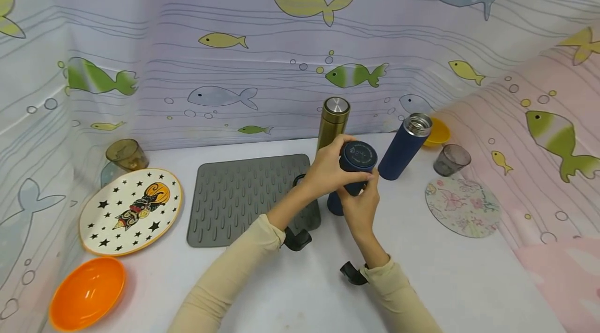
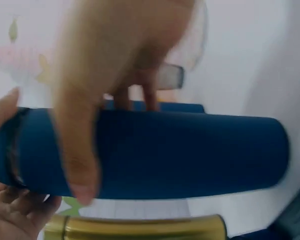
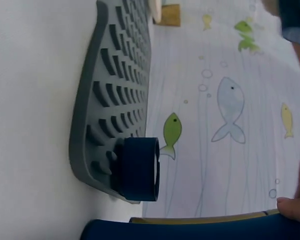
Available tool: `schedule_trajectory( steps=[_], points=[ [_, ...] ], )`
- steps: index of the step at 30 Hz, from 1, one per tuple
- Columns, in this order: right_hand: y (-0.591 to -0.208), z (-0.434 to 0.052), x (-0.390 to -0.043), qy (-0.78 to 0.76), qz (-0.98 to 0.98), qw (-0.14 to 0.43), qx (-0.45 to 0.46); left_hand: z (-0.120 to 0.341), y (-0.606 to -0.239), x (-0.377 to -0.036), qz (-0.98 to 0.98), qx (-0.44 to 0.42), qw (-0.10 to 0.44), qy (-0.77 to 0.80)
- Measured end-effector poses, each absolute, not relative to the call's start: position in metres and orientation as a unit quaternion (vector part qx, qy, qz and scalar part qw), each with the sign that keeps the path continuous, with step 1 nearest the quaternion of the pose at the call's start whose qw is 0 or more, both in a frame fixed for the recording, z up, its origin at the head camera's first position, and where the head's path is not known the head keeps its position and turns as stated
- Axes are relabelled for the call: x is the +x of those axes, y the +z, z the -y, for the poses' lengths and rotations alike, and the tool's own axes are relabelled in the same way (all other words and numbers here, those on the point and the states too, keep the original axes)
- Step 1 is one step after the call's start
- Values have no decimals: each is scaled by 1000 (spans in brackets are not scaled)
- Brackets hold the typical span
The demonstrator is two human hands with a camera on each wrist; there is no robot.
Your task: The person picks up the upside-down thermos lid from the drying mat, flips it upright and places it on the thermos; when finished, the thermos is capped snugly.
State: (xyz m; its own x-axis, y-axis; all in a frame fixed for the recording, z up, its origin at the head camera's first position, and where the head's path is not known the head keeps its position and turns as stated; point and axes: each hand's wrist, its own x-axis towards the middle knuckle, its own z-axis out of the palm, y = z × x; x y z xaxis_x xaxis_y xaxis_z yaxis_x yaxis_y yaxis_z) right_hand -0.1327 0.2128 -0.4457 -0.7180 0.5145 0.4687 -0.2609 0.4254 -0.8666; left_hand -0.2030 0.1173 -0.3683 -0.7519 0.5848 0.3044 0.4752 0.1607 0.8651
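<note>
Holding a dark blue cylindrical thermos bottle (image 1: 352,176) above the white table (image 1: 445,270), both hands met just right of the grey ribbed silicone mat (image 1: 244,197). The left hand (image 1: 328,169) had fingers curled round the bottle's upper part, near its dark round end w/ small print; the left wrist view showed the fingers wrapped over the blue body. The right hand (image 1: 360,205) gripped the bottle from below, fingers closed on it. The bottle was tilted, its end turned toward the head camera.

A dark blue round lid (image 3: 137,169) lay on the mat's edge, seen in the right wrist view. Behind the mat's right corner stood a gold metal thermos (image 1: 332,122), closed. Further right of the mat stood a 2nd dark blue thermos w/ open steel mouth (image 1: 404,146), leaning. Left of the mat lay a white plate w/ black stars (image 1: 131,210), and an orange plastic bowl (image 1: 87,292) nearer the person.
</note>
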Motion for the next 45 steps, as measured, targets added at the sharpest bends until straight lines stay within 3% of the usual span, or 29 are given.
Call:
schedule_trajectory(
  steps=[4, 10, 12, 15, 20, 23, 25, 30, 32, 41, 45],
  points=[
    [-447, -214, -132, 523, 763, 371, -85, -118, -375, -204, -757, 356, 59, 544],
    [-446, -213, -134, 523, 760, 379, -75, -111, -376, -221, -672, 412, 172, 591],
    [-446, -213, -134, 526, 759, 377, -74, -110, -376, -225, -659, 412, 184, 602],
    [-446, -213, -134, 522, 764, 370, -86, -113, -376, -221, -696, 398, 131, 583],
    [-447, -214, -135, 517, 765, 373, -95, -132, -377, -197, -807, 311, -54, 500],
    [-448, -214, -135, 511, 767, 377, -90, -137, -378, -190, -825, 290, -96, 476],
    [-448, -214, -135, 510, 769, 377, -86, -132, -379, -194, -810, 321, -71, 484],
    [-448, -215, -135, 513, 768, 373, -84, -114, -382, -217, -708, 396, 118, 573],
    [-448, -215, -136, 516, 766, 373, -86, -110, -383, -221, -685, 391, 158, 594],
    [-433, -209, -130, 532, 763, 356, -90, -114, -384, -223, -643, 418, 150, 624],
    [-416, -203, -122, 530, 768, 350, -88, -119, -382, -218, -702, 412, 98, 572]
  ],
)
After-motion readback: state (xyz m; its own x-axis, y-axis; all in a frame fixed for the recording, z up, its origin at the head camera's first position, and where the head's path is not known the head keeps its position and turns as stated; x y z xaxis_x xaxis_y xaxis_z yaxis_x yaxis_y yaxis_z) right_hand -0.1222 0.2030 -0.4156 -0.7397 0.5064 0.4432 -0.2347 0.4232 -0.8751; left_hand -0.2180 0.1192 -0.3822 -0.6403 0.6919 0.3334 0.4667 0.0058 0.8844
